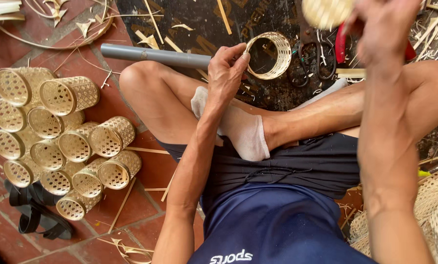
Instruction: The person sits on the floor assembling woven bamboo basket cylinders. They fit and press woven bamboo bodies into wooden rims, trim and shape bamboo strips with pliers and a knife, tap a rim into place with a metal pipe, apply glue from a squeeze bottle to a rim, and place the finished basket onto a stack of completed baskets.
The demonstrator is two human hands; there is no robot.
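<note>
Your left hand [227, 68] pinches the rim of the woven bamboo ring [269, 55] beside the grey pipe [155, 55] on the floor mat, while your right hand [382, 27] grips a small woven disc [326, 11] overhead, apparently ready for fitting, which calls for careful alignment.

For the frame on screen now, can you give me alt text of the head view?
A seated, cross-legged person's left hand holds a small woven bamboo ring; the right hand lifts a round woven disc. Finished woven baskets lie piled on the red tile floor beside a grey pipe.
</note>
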